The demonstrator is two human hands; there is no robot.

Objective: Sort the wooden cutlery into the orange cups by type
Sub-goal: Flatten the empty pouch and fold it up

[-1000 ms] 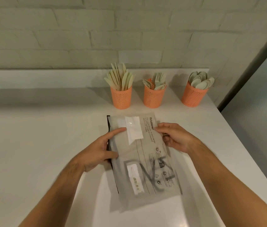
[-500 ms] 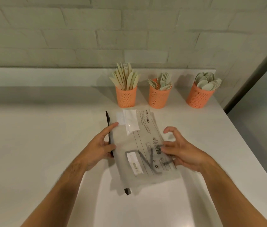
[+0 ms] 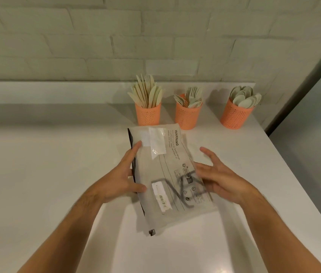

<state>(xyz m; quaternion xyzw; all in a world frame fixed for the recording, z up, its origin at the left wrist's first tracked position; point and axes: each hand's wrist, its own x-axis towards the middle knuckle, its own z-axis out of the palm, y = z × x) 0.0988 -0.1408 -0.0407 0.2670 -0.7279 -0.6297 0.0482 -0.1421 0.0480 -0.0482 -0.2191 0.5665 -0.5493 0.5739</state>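
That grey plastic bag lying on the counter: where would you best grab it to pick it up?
Probably by its two long edges, one hand from each side. The bag lies flat and floppy, and the left hand already grips the left edge with its thumb on top, while the right hand hovers open at the right edge.

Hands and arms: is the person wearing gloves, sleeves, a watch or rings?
No. The left hand and right hand are bare, with no gloves, and no rings show. Both forearms are uncovered to the bottom of the picture: no sleeves, watch or bracelet in view.
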